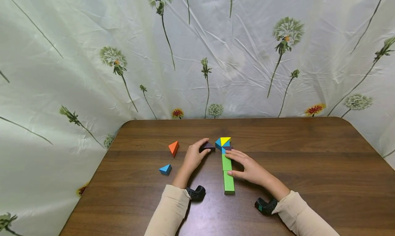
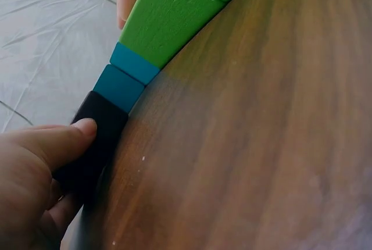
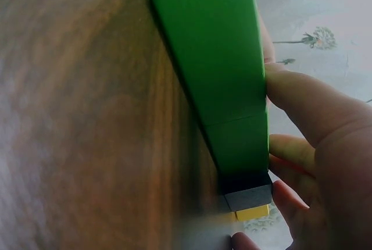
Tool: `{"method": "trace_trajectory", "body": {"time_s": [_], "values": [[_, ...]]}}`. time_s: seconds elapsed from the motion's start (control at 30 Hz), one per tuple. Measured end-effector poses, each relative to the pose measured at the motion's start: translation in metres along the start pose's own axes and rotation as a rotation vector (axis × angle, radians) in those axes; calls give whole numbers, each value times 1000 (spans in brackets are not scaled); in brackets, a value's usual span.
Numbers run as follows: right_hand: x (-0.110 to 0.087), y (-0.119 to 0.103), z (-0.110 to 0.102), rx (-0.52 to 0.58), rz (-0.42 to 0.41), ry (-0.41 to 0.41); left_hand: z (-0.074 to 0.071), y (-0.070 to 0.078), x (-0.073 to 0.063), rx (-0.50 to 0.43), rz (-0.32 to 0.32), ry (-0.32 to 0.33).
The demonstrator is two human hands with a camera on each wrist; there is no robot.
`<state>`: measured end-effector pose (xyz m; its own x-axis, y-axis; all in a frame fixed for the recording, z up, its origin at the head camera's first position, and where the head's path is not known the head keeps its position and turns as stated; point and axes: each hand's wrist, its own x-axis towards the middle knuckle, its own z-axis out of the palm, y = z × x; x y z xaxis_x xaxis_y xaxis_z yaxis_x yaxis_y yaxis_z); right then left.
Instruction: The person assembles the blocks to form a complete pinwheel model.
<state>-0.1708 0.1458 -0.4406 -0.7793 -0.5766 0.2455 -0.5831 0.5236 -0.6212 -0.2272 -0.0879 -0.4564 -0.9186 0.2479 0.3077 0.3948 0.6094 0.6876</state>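
My left hand (image 1: pixel 193 157) pinches a dark purple triangular block (image 1: pixel 208 147) between thumb and fingers. In the left wrist view, that dark block (image 2: pixel 100 108) stands at the end of the row, against a blue block (image 2: pixel 119 86). Two green blocks (image 1: pixel 229 185) lie end to end. Beyond them sit small triangular pieces: yellow (image 1: pixel 226 140), blue (image 1: pixel 218 143) and another dark purple (image 1: pixel 228 148). My right hand (image 1: pixel 253 169) rests along the row's right side, its thumb on the nearer green block and its extended fingers by the dark purple piece.
An orange triangular block (image 1: pixel 174 148) and a loose blue triangular block (image 1: pixel 165 169) lie on the wooden table (image 1: pixel 308 153) left of my left hand. A flower-printed curtain (image 1: pixel 191 74) hangs behind the table's far edge. A black device (image 1: pixel 197 193) is strapped at the left wrist.
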Motion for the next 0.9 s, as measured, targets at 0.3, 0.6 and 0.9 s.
{"method": "trace_trajectory", "body": {"time_s": [0.3, 0.6, 0.9], "values": [[-1, 0, 0, 10, -3, 1, 1, -1, 0, 14, -34, 30], [0, 0, 0, 0, -8, 7, 9, 1, 4, 16, 2, 43], [0, 2, 1, 0, -27, 21, 14, 5, 5, -4, -17, 37]]}}
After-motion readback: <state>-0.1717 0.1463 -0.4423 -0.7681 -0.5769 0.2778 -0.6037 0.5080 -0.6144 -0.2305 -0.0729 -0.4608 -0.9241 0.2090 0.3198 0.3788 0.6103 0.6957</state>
